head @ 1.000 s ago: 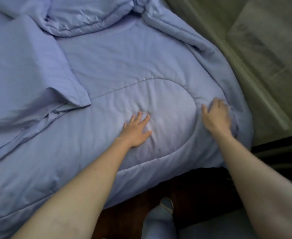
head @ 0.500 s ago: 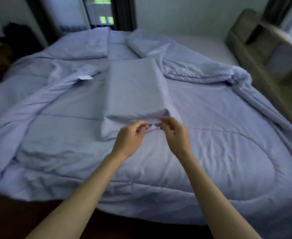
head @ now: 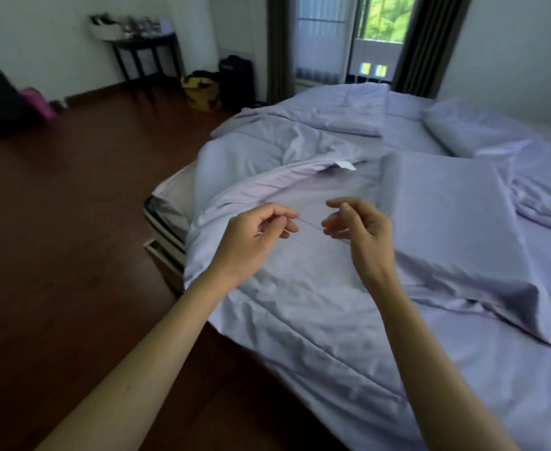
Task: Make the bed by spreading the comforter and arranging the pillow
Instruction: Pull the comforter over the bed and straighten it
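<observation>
The lavender comforter (head: 316,320) lies rumpled over the bed, with a white tag (head: 345,165) showing at a fold. A flat lavender pillow (head: 446,222) rests on top of it at the right, and a second pillow (head: 469,131) sits at the far right. Both of my hands hover above the comforter, left of the flat pillow. My left hand (head: 254,239) pinches one end of a thin pale strand (head: 310,223). The strand runs straight to the curled fingers of my right hand (head: 362,236), which appear to hold its other end.
The mattress corner and bed frame (head: 166,222) stick out at the left. Dark wood floor (head: 72,255) spreads to the left. Bags (head: 202,89) and a dark side table (head: 144,53) stand by the far wall, with curtains and a window (head: 381,34) behind the bed.
My view swung from the bed's right side to its left. My hands left the flat pillow's edge and rose, drawing a thin strand out between them.
</observation>
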